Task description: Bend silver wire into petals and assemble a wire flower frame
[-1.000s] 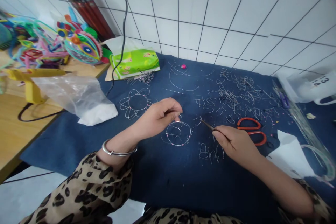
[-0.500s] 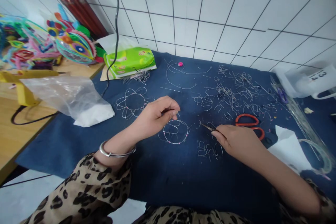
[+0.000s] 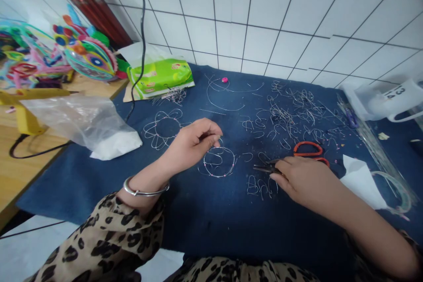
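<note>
My left hand (image 3: 194, 141) is closed in a pinch at the top of a wire ring (image 3: 218, 176) dotted with small pink beads. Curved wire loops show inside and above the ring. My right hand (image 3: 306, 180) is wrapped round dark pliers (image 3: 267, 168), whose slim jaws point left and look slightly apart. Below the jaws lie several bent wire pieces (image 3: 262, 187). To the left of my left hand, a flower-shaped wire frame (image 3: 165, 127) lies on the dark blue cloth (image 3: 211, 224), partly hidden by that hand.
Orange-handled scissors (image 3: 308, 149) lie beyond my right hand, near a heap of wire bits (image 3: 287, 112). A green tissue pack (image 3: 161, 78), plastic bag (image 3: 82, 123) and yellow glue gun (image 3: 29, 110) are at left. White paper (image 3: 361, 183) and a cup (image 3: 403, 99) are at right.
The pliers have turned to point more directly left, and their jaws have parted slightly. My right hand has rolled a little. The whole view has shifted slightly; my left hand keeps its pinch.
</note>
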Available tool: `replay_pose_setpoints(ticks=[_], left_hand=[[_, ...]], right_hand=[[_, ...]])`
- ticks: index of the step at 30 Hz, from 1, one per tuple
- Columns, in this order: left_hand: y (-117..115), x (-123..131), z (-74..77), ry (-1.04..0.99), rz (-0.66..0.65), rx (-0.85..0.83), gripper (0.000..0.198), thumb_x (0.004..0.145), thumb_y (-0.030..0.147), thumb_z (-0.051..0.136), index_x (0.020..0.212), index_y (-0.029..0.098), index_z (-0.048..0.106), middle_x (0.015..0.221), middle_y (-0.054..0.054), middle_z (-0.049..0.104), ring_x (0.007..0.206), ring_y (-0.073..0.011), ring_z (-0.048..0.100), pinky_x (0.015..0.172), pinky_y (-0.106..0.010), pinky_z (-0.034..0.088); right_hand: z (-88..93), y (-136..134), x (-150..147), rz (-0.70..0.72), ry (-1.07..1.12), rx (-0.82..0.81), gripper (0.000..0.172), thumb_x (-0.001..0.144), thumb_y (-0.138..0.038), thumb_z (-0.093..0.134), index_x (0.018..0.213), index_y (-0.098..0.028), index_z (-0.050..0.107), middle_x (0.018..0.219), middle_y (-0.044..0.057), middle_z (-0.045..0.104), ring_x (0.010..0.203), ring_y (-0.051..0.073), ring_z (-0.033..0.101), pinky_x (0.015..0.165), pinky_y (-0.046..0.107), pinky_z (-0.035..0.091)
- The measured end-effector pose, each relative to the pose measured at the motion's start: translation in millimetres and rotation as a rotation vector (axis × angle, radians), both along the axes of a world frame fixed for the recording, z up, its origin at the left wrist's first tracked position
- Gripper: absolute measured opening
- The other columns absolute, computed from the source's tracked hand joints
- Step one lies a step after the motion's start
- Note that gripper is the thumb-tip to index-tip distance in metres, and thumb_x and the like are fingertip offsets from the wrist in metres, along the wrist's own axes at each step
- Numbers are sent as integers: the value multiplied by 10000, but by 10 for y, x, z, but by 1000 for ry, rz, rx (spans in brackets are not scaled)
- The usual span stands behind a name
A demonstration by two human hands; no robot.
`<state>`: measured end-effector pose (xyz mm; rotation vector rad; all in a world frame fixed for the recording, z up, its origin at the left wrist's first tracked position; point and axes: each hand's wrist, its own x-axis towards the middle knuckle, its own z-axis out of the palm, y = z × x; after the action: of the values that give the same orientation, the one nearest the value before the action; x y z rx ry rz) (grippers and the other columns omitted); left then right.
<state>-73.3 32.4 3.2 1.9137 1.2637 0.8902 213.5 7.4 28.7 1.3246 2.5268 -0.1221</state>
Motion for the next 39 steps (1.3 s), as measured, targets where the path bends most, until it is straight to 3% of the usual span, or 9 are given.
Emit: replay_pose_setpoints(ticks=[5,13,18,22,28,33,39], left_hand=[[-1,3,0,-31,40,-25,76,858,124,485,877,171,542,778,-14,579,712,-111,597,651,-254,453],[-1,6,-34,-45,90,-43,59,862,165,494,890,183,543,750,-12,610,705,-122,588,657,-268,463],[10,17,-38,-60,113,-47,52,861,188,506,888,184,551,743,-13,619,702,-125,585,660,-273,466],[31,9,-42,-109,145,-64,67,861,224,522,896,179,558,730,-17,628,689,-126,585,647,-269,464],[45,10,-52,-216,186,-68,61,852,225,548,888,177,557,709,-11,625,666,-113,572,632,-248,456],[34,31,-48,-226,199,-74,65,852,225,550,887,172,556,711,-11,623,670,-115,578,639,-251,464],[19,57,-49,-234,207,-84,74,852,222,547,898,165,554,722,-13,618,681,-117,587,658,-257,469]], right_hand=[[12,-18,38,62,-21,42,195,850,-350,507,903,-206,628,861,73,644,825,265,594,728,399,424],[55,-25,92,120,15,89,306,816,-457,561,929,-188,654,863,96,642,870,272,559,740,390,401],[22,88,-38,112,139,132,247,922,-320,435,880,-189,641,817,57,635,816,210,549,747,348,375],[-93,214,-240,169,248,98,205,921,-256,438,930,-192,633,874,47,631,837,194,527,751,330,361],[-261,312,-448,132,252,128,106,855,-259,559,883,-175,617,873,73,616,866,217,511,749,332,359],[-341,345,-461,112,300,38,88,847,-212,549,787,-173,600,814,61,607,808,191,521,739,318,377],[-285,345,-434,23,511,-40,133,869,-222,528,769,-188,609,777,22,618,805,160,531,783,316,382]])
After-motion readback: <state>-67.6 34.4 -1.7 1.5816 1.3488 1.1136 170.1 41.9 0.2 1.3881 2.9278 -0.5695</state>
